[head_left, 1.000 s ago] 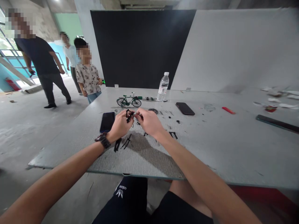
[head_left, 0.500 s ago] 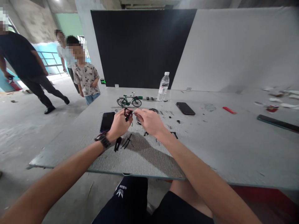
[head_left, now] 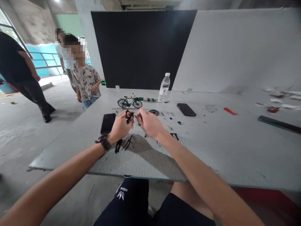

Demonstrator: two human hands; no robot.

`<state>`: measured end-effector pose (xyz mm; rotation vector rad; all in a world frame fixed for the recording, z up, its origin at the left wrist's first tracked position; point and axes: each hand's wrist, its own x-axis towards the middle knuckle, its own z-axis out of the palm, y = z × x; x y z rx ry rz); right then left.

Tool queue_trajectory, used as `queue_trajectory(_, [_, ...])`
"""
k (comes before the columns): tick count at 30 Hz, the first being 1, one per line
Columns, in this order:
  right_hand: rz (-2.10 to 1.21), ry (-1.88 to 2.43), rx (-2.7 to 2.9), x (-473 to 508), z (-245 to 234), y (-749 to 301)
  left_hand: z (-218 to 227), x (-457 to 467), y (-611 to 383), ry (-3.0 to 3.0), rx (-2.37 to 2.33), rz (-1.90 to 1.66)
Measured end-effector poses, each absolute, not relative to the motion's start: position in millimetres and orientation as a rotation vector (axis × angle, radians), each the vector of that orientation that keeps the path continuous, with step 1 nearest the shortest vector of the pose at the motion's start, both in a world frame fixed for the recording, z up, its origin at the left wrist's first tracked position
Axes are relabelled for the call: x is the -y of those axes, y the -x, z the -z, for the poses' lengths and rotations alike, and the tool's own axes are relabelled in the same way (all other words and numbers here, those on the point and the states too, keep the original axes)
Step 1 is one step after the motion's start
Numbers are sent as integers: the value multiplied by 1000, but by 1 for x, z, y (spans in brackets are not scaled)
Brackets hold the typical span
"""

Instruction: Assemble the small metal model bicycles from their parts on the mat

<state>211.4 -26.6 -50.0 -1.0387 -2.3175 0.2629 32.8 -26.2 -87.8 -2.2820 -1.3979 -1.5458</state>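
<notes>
Two bare hands are meeting above the table (head_left: 221,147), and I am following them from afar through the head camera. My left hand (head_left: 121,126) is grasping a black part (head_left: 130,118), thumb and fingers curling around it. My right hand (head_left: 150,122) is facing it from the other side, thumb and forefinger pinching together close by the part; I cannot tell whether they are gripping something tiny or only touching the piece. So the black part is sitting between both hands, over the table.

A dark watch (head_left: 105,142) is circling my left wrist. Just left of that hand a phone (head_left: 108,122) is lying flat, and nearer me a black fork (head_left: 127,143) and a flat black piece (head_left: 118,146) are lying side by side. Beyond my hands a green model bicycle (head_left: 130,103) is standing upright, while a loose spoked wheel (head_left: 154,112) is lying just past my right hand. A black bracket (head_left: 174,136) is resting to the right of my right wrist. Farther back a clear bottle (head_left: 164,91) is standing near the black panel (head_left: 143,47); another phone (head_left: 186,109) is lying to its right. Off to the left, a person in a patterned shirt (head_left: 86,80) is standing beside the table.
</notes>
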Motion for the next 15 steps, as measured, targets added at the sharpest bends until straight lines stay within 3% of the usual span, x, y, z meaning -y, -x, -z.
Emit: queue_trajectory(15, [-757, 1066, 1958, 30, 48, -204, 87, 31, -34, 2251, 1375, 1463])
